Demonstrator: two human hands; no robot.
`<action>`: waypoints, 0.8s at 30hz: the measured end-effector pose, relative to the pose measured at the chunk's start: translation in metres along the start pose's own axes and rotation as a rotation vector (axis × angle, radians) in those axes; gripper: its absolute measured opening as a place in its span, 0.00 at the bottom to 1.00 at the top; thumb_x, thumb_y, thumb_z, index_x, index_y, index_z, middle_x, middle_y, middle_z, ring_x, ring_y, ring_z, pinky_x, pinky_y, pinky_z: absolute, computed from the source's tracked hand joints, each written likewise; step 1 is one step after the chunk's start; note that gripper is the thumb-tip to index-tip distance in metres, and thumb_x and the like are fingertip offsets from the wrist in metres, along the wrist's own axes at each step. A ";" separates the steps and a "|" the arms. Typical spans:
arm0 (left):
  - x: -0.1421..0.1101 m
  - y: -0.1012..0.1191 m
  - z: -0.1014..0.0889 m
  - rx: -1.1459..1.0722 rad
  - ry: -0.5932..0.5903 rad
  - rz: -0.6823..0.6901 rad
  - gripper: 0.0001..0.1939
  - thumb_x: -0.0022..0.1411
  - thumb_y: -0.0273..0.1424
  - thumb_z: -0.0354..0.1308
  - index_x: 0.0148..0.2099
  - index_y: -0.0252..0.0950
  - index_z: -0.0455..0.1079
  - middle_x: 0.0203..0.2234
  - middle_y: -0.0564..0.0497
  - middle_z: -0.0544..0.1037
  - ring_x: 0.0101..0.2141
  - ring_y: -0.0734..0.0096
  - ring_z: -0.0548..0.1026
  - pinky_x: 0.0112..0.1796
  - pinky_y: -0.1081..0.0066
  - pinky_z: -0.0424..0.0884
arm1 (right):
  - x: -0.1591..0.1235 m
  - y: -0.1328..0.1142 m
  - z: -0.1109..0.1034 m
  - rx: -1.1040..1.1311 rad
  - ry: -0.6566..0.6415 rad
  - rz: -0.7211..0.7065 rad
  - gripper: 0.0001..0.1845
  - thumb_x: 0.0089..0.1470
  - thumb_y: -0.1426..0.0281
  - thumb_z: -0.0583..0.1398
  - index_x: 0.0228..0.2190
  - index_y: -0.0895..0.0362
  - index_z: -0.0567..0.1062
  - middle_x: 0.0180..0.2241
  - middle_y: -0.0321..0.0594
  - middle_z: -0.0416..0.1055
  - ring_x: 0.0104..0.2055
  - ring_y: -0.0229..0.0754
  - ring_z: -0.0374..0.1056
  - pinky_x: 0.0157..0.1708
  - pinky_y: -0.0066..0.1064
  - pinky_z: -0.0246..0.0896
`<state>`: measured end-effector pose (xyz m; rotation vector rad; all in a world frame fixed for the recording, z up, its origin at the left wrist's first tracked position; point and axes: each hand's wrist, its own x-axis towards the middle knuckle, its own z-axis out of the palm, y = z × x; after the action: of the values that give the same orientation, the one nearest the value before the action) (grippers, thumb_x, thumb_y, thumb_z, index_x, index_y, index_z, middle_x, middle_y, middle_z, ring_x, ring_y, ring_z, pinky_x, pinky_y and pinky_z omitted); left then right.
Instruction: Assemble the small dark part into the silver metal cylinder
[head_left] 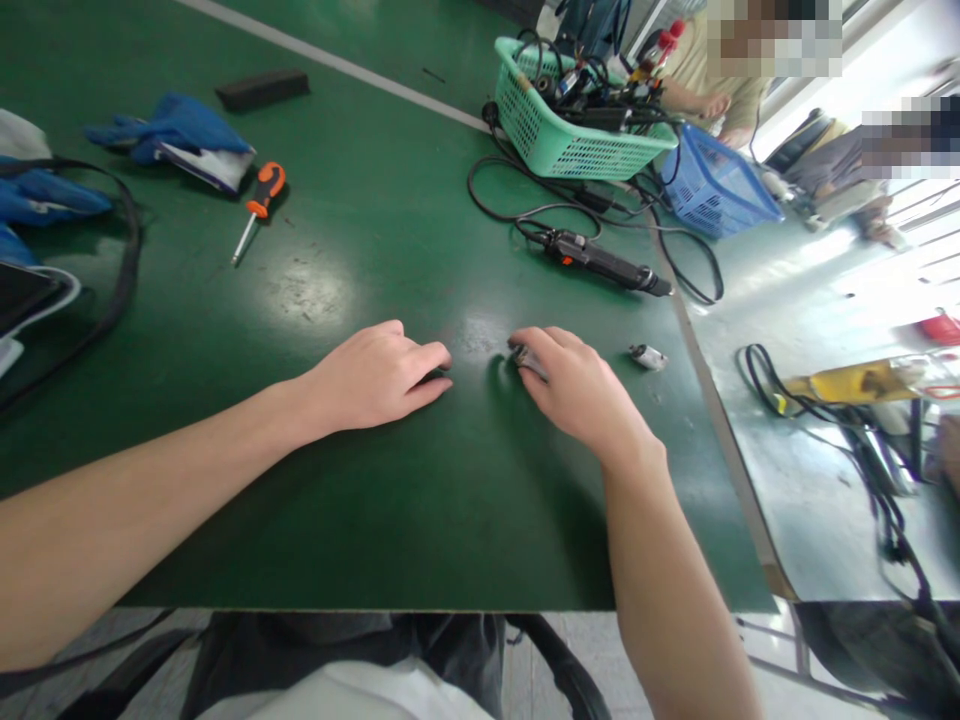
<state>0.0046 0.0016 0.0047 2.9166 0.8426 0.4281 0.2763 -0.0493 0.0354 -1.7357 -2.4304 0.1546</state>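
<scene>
My right hand (576, 385) grips a small metal motor (531, 362) between thumb and fingers, just over the green table; the fingers hide part of it. To its right lies a second small silver motor (649, 357) on its side. My left hand (386, 378) rests on the table, its thumb and index finger apart with nothing visible between them. Its other fingers are curled under and partly hidden. A black electric screwdriver (606, 264) with an orange switch lies beyond my right hand, its cord looped behind it.
A green basket (592, 150) of cables and tools stands at the back, beside a blue basket (716, 185). An orange-handled screwdriver (259, 208), blue gloves (180, 140) and a dark block (262, 89) lie at left. Other people sit behind the baskets. Cables and a yellow-handled tool (862, 382) lie at right.
</scene>
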 end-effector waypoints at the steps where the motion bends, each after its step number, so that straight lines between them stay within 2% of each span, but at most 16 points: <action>1: 0.000 0.000 0.000 -0.006 0.001 0.001 0.14 0.74 0.38 0.52 0.44 0.35 0.75 0.27 0.51 0.81 0.27 0.66 0.75 0.37 0.65 0.66 | -0.001 0.011 -0.001 -0.015 0.010 0.047 0.20 0.61 0.75 0.56 0.55 0.54 0.72 0.47 0.49 0.75 0.48 0.56 0.72 0.45 0.44 0.69; 5: -0.001 0.001 0.001 -0.008 0.006 0.004 0.14 0.74 0.38 0.52 0.44 0.35 0.75 0.27 0.51 0.81 0.27 0.67 0.75 0.36 0.65 0.65 | -0.007 0.048 -0.008 -0.093 0.009 0.208 0.20 0.58 0.73 0.58 0.52 0.55 0.74 0.44 0.50 0.78 0.45 0.56 0.74 0.43 0.43 0.67; 11: -0.002 -0.001 0.004 -0.011 -0.003 0.015 0.15 0.74 0.38 0.50 0.44 0.36 0.76 0.27 0.51 0.81 0.27 0.67 0.75 0.38 0.64 0.66 | -0.023 0.075 -0.024 -0.156 -0.105 0.457 0.20 0.54 0.68 0.60 0.49 0.54 0.77 0.38 0.46 0.80 0.41 0.54 0.75 0.41 0.40 0.64; 18: -0.002 -0.001 0.004 -0.013 -0.004 0.007 0.16 0.74 0.38 0.50 0.43 0.36 0.76 0.26 0.51 0.81 0.26 0.67 0.74 0.38 0.64 0.66 | -0.045 0.105 -0.032 -0.108 -0.168 0.584 0.20 0.50 0.62 0.62 0.45 0.51 0.80 0.34 0.41 0.78 0.34 0.49 0.73 0.35 0.37 0.60; 24: 0.000 -0.001 0.003 -0.025 -0.010 0.003 0.15 0.74 0.37 0.50 0.43 0.37 0.76 0.27 0.52 0.81 0.26 0.67 0.74 0.37 0.65 0.65 | -0.050 0.113 -0.030 -0.153 -0.136 0.590 0.20 0.50 0.67 0.61 0.46 0.52 0.81 0.39 0.46 0.80 0.40 0.55 0.75 0.38 0.39 0.62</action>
<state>0.0048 0.0024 0.0018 2.8949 0.8259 0.4208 0.4029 -0.0599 0.0423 -2.5431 -1.9745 0.1563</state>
